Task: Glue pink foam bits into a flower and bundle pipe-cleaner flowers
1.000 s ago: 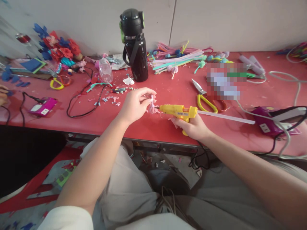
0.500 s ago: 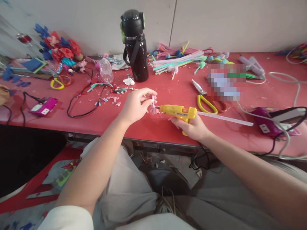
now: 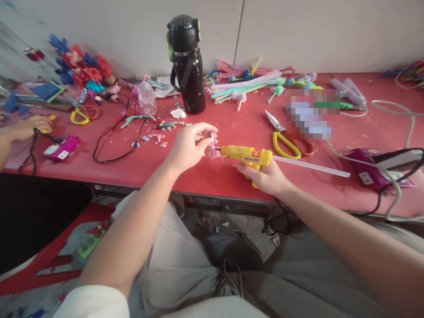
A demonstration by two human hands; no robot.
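Near the middle of the red table [image 3: 238,181], my left hand [image 3: 190,145] pinches the stem of a small pink flower [image 3: 213,153], which hangs head down below the fingertips. My right hand [image 3: 268,176] is wrapped round the handle of a yellow glue gun [image 3: 245,154]. The gun's nozzle points left and meets or nearly meets the flower; the exact gap is too small to tell. A long translucent glue stick [image 3: 311,166] sticks out of the gun's back end.
Behind my hands stands a black bottle [image 3: 194,79]. Scissors [image 3: 286,143] lie right of it. Purple power blocks [image 3: 61,149] sit at both sides, with cables around. Pipe cleaners [image 3: 248,86] lie at the back. Another person's hand [image 3: 31,126] rests at far left.
Another person's hand has come further into view at the far left, by a yellow object. My hands, the flower and the glue gun are nearly unmoved.
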